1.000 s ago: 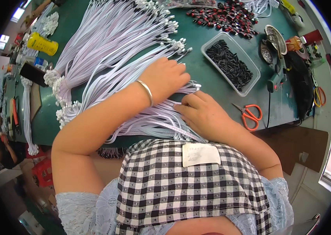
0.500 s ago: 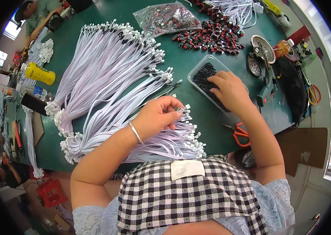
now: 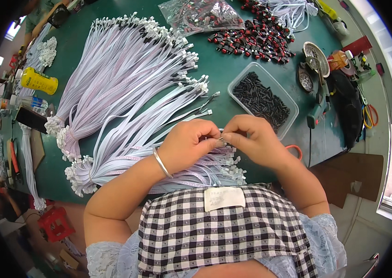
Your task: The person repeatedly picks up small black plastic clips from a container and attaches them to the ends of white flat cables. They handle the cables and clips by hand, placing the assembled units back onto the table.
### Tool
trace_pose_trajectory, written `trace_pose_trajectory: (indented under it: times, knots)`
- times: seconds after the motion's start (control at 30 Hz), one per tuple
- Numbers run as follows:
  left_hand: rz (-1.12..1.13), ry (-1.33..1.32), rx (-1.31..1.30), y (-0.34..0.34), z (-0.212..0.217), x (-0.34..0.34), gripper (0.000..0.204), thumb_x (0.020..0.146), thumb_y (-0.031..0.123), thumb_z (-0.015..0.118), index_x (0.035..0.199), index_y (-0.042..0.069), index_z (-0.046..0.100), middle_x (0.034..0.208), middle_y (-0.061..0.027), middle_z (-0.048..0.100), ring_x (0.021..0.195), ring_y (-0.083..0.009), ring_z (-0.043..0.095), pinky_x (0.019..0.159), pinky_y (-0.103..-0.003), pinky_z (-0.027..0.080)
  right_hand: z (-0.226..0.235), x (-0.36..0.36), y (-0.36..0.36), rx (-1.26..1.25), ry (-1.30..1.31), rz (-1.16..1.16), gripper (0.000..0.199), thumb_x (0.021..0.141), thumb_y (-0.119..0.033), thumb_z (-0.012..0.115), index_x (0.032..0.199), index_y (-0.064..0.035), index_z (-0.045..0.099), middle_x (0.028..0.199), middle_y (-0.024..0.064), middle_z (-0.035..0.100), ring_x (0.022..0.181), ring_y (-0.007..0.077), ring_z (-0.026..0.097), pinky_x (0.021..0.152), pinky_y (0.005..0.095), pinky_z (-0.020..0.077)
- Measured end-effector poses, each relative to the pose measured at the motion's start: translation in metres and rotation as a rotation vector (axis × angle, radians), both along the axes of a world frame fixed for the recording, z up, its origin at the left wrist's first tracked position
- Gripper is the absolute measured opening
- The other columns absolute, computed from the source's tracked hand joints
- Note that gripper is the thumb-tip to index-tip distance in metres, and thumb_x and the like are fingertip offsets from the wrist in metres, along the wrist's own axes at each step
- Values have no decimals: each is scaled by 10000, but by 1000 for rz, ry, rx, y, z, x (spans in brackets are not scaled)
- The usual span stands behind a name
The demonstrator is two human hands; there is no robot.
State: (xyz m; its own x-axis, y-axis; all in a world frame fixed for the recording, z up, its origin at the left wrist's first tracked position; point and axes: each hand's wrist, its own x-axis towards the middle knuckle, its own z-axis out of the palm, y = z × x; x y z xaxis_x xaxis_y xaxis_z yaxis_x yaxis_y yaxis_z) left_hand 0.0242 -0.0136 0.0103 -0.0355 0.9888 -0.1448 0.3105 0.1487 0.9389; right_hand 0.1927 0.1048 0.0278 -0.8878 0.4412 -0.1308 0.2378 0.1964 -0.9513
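Note:
My left hand [image 3: 189, 143], with a silver bangle on the wrist, pinches the end of a thin white ribbon cable [image 3: 173, 123] over the green table. My right hand [image 3: 251, 139] meets it fingertip to fingertip at the cable's end and holds a tiny dark piece that I can barely make out. Both hands hover above a fan of white cables [image 3: 182, 167] at the near table edge. A clear plastic tray of small black parts [image 3: 262, 99] lies just beyond my right hand.
Large bundles of white cables [image 3: 122, 65] spread over the green table [image 3: 224, 69]. Red-and-black parts [image 3: 256, 39] and a bag of them [image 3: 200, 16] lie at the back. Orange scissors [image 3: 293, 149], tools, a yellow bottle [image 3: 38, 81] and a red stool [image 3: 54, 222] surround.
My right hand came back from the tray of black parts to my left hand. Both hands now meet at the end of one cable.

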Motion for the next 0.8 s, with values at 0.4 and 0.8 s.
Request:
trace_pose_trajectory:
  times: [0.4, 0.8]
  knots:
    - [96, -531, -247, 0, 0, 0, 141, 870, 130, 638, 955, 23, 602, 774, -16, 602, 625, -53, 531, 520, -192, 430, -16, 9, 78, 1099, -188, -210, 194, 775, -158, 678, 960, -101, 670, 887, 56, 611, 871, 266, 555, 759, 373, 447]
    - [125, -473, -184, -4, -7, 5, 114, 875, 126, 612, 919, 22, 598, 793, -4, 594, 637, -52, 537, 570, -191, 441, -26, 19, 86, 1181, -352, -61, 96, 814, -214, 636, 836, -123, 657, 830, 23, 595, 833, 230, 576, 737, 358, 416]
